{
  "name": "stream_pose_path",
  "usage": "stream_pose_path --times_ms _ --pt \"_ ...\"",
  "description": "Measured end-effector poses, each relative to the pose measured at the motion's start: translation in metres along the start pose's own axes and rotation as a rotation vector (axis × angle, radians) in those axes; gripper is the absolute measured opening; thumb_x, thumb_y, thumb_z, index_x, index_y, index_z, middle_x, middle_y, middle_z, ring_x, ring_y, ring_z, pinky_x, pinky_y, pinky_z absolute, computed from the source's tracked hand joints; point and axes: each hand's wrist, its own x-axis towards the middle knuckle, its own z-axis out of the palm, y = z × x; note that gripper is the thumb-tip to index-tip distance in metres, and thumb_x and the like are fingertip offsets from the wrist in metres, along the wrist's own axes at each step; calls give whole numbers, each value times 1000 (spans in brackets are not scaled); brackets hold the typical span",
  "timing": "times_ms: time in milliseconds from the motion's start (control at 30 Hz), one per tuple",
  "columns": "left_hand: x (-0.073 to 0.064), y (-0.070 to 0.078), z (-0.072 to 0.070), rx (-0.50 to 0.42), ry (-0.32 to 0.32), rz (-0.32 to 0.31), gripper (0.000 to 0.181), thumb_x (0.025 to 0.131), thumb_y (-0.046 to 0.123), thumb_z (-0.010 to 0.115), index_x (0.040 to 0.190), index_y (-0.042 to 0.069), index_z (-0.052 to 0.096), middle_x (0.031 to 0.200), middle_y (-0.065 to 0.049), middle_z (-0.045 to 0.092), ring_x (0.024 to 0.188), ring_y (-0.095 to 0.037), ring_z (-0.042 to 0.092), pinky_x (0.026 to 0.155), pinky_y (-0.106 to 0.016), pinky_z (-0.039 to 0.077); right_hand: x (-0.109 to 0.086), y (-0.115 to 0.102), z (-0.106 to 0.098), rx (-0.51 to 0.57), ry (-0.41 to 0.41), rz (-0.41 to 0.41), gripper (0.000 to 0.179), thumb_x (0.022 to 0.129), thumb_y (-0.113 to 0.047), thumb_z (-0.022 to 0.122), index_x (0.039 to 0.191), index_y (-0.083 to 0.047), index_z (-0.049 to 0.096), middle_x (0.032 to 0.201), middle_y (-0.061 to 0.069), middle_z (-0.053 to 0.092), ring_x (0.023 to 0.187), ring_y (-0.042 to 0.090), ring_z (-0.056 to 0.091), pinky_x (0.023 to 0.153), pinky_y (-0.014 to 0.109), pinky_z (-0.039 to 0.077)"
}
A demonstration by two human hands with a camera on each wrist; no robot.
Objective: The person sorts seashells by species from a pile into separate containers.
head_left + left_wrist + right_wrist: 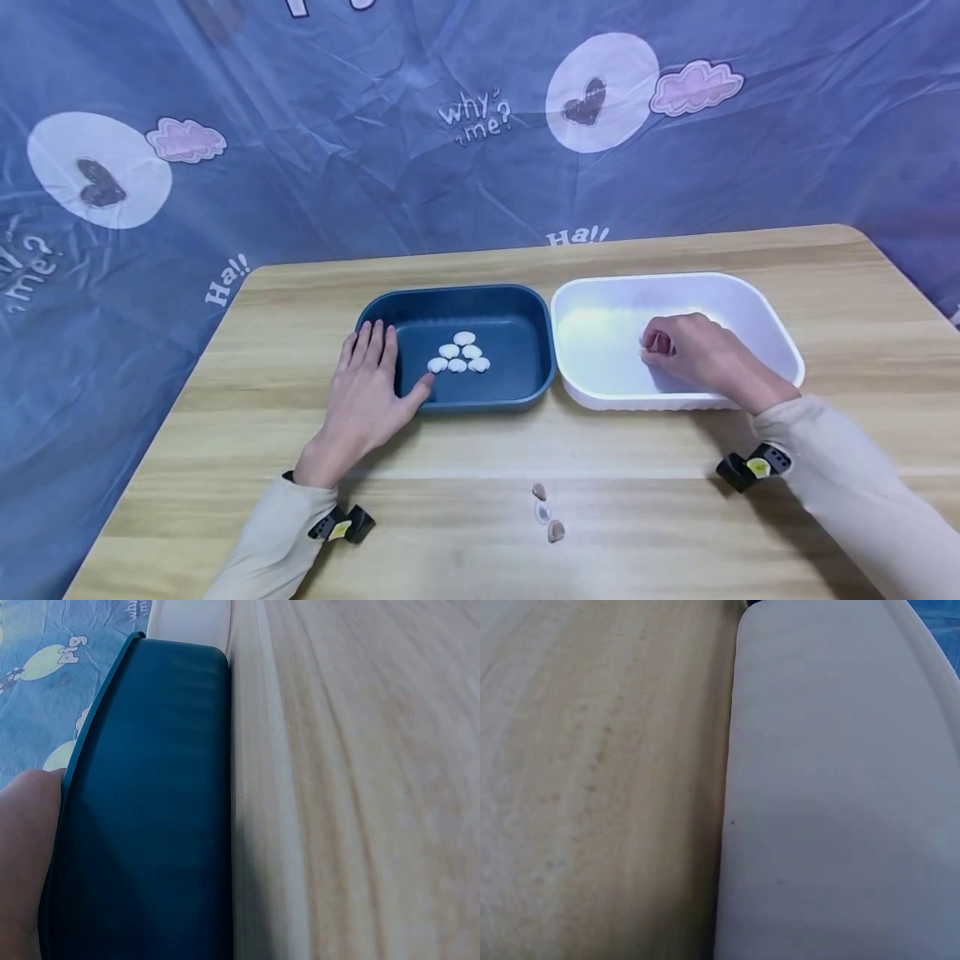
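In the head view my left hand [365,392] lies with straight, spread fingers on the left end of a dark teal tray [517,312], its thumb along the near rim. On the tray's floor several white seashells [449,352] are laid out in a triangle. My right hand [697,354] reaches over the near side of a white tray [592,362], thumb and forefinger pinched together. A sliver of a small white seashell [642,352] shows at those fingertips, mostly hidden by them. The left wrist view shows the thumb at the rim above the teal tray's outer wall [157,795].
Both trays stand side by side on a wooden table [450,517]. Nearer the front lie two small brown shells [556,531] with a pale, translucent one [542,512] between them. A blue printed cloth [375,183] hangs behind the table.
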Motion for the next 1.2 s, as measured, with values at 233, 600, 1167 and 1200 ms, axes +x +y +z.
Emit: stream_pose_path --times_ms 233,600,1167,1200 --pt "-1 0 1 -4 5 0 91 89 60 48 146 -9 32 152 -27 27 145 -39 17 118 -49 7 -10 -12 -17 -11 149 -45 24 83 -12 74 102 0 65 77 1 64 67 15 57 60 34 46" --pt "1 -1 1 -5 9 -11 92 90 60 48 145 -11 30 153 -27 25 145 -38 17 118 -47 7 -39 -61 -14 -16 442 -366 27 69 0 81 91 -11 70 76 -11 64 62 -1 52 53 20 44" --pt "-1 0 1 -16 -25 -39 96 90 61 46 146 -13 23 155 -28 18 146 -37 8 119 -46 6 -65 -126 57 67 265 -401 12 76 -14 80 82 -17 70 76 -12 63 64 -3 54 55 19 49" --pt "-1 0 1 -17 -27 -40 96 90 61 46 146 -13 23 155 -28 18 146 -37 8 119 -46 6 -65 -127 61 77 244 -394 11 77 -15 79 82 -17 70 76 -12 63 64 -3 54 56 21 49"
